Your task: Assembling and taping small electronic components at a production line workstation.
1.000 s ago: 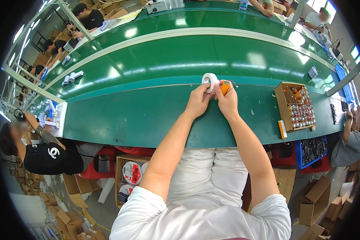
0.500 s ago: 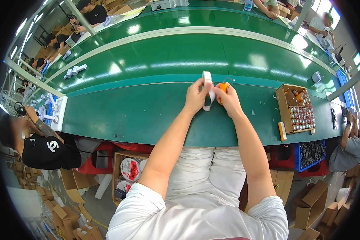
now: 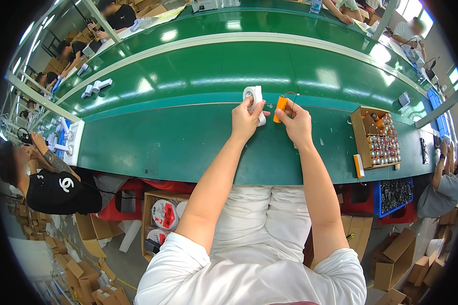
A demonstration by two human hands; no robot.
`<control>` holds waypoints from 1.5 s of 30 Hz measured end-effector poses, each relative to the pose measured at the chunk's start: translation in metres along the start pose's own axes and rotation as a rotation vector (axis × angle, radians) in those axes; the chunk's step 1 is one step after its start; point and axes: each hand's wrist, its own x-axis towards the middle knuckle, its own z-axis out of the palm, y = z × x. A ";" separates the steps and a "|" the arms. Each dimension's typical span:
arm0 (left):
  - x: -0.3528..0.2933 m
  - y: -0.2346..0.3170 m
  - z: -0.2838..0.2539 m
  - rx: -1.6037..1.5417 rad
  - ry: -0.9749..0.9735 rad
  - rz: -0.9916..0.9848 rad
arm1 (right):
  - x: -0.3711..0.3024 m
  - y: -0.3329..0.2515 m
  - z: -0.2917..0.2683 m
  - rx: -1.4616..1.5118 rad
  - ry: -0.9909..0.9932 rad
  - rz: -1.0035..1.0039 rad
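My left hand [image 3: 245,122] is closed around a white roll of tape [image 3: 257,94], its ring tilted up above my fingers. To the right of it, my right hand [image 3: 297,124] pinches an orange cylindrical battery pack [image 3: 280,110] between thumb and fingers. Thin dark wires with a small white connector [image 3: 297,94] stick out from the pack's upper end. Both things are held above the green table, a small gap apart. Parts of the tape roll are hidden by my left fingers.
An open cardboard box [image 3: 364,133] of orange battery packs stands at right, with an orange-and-white pack [image 3: 359,166] beside it. Below the edge sits a blue bin [image 3: 396,197] of black parts. White fittings [image 3: 96,88] lie on the green conveyor [image 3: 188,71]. A co-worker [image 3: 56,188] sits at left.
My hands have moved apart; the battery pack no longer touches the tape roll. The roll has turned from edge-on to show its ring face. The battery pack has tilted.
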 end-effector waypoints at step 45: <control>-0.018 -0.014 0.012 0.685 -0.309 0.611 | 0.006 0.026 0.000 0.542 0.333 -0.063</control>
